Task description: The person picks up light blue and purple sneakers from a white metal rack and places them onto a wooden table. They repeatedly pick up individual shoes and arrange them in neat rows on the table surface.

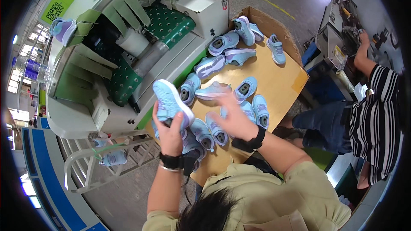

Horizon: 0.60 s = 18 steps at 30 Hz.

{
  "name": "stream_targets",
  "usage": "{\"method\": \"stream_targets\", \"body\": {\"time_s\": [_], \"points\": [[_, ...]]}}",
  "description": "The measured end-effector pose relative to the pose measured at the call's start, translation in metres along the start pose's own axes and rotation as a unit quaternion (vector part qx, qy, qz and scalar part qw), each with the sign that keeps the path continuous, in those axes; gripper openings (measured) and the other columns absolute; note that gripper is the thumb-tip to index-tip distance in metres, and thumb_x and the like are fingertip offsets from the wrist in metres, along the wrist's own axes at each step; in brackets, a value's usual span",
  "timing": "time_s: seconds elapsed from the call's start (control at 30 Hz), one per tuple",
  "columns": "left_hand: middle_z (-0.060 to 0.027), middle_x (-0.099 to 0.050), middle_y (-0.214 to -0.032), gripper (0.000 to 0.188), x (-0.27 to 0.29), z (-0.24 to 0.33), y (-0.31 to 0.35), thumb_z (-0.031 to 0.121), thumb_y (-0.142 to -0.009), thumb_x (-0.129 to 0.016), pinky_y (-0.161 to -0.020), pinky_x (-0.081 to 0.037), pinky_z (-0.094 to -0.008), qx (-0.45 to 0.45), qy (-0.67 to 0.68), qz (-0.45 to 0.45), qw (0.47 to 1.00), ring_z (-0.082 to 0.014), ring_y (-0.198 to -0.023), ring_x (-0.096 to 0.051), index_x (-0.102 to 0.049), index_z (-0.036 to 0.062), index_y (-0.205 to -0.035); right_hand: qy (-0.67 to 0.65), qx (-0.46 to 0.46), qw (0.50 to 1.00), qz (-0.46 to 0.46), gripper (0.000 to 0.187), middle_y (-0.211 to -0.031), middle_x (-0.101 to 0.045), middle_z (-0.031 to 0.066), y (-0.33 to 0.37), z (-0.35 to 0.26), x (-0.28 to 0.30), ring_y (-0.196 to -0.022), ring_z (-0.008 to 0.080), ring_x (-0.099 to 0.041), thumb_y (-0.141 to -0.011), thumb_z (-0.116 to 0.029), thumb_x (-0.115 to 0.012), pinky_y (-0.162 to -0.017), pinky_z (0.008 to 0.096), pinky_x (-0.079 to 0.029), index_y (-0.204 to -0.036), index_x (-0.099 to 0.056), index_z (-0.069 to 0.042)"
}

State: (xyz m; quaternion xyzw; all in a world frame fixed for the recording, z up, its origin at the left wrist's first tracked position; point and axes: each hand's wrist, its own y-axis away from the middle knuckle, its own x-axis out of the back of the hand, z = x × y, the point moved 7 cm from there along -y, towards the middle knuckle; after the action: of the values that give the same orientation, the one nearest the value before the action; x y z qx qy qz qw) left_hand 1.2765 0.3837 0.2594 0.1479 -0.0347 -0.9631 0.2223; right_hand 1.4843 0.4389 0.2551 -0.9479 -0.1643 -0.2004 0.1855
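Observation:
My left hand (170,136) grips a light blue sneaker (168,98) with a white and lilac sole, raised above the near left part of the wooden tabletop (274,81). My right hand (236,117) hovers over the shoes with its fingers spread, slightly blurred and holding nothing. Under and around it stand several matching sneakers, among them one at the middle (245,89) and another toward the right (260,110). A pale shoe (212,90) lies partly behind my right fingertips. Dark bands circle both wrists.
A machine with a perforated green conveyor (169,23) and hanging green strips borders the table on the left. More sneakers pile up near a cardboard box (274,25) at the far end. A person in a striped shirt (372,119) works at right. A metal rack (98,158) stands lower left.

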Motion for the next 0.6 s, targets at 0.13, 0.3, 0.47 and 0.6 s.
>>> {"method": "stream_targets", "body": {"time_s": [0.13, 0.3, 0.47, 0.6], "points": [[-0.0156, -0.047, -0.144, 0.077, 0.022, 0.059, -0.042, 0.004, -0.091, -0.070, -0.110, -0.041, -0.0410, -0.101, -0.105, 0.058, 0.988, -0.0263, -0.125, -0.052, -0.029, 0.0085, -0.155, 0.032, -0.271, 0.929, 0.252, 0.084, -0.143, -0.040, 0.0303, 0.035, 0.153, 0.039, -0.134, 0.0442, -0.039, -0.083, -0.026, -0.080, -0.116, 0.0479, -0.031, -0.147, -0.035, 0.006], [-0.0243, -0.049, -0.143, 0.076, 0.079, 0.120, -0.154, 0.014, -0.088, -0.073, -0.111, -0.039, -0.0383, -0.234, -0.369, 0.185, 0.880, -0.0325, -0.127, -0.052, -0.033, -0.0049, -0.150, -0.104, -0.351, 0.881, 0.299, 0.079, -0.140, -0.044, 0.0239, 0.040, 0.226, 0.009, -0.130, 0.0330, -0.045, -0.084, -0.017, -0.076, -0.111, 0.0462, -0.038, -0.147, -0.033, 0.003], [-0.0318, -0.042, -0.151, 0.087, 0.133, 0.091, -0.202, 0.031, -0.093, -0.069, -0.118, -0.032, -0.0402, -0.149, -0.371, 0.217, 0.891, -0.0411, -0.141, -0.043, -0.024, -0.0100, -0.155, -0.369, -0.267, 0.825, 0.334, 0.064, -0.132, -0.055, 0.0139, 0.026, 0.157, 0.026, -0.118, 0.0227, -0.056, -0.087, 0.005, -0.057, -0.102, 0.0344, -0.047, -0.147, -0.038, -0.002], [-0.0305, -0.027, -0.160, 0.080, 0.108, 0.082, -0.128, 0.024, -0.096, -0.065, -0.122, -0.024, -0.0416, -0.249, -0.399, 0.197, 0.860, -0.0398, -0.150, -0.029, -0.022, -0.0083, -0.156, -0.258, 0.028, 0.949, 0.180, 0.064, -0.153, -0.043, 0.0124, -0.092, -0.009, 0.032, -0.138, 0.0243, -0.044, -0.091, 0.000, -0.060, -0.117, 0.0383, -0.032, -0.151, -0.038, -0.001]]}}
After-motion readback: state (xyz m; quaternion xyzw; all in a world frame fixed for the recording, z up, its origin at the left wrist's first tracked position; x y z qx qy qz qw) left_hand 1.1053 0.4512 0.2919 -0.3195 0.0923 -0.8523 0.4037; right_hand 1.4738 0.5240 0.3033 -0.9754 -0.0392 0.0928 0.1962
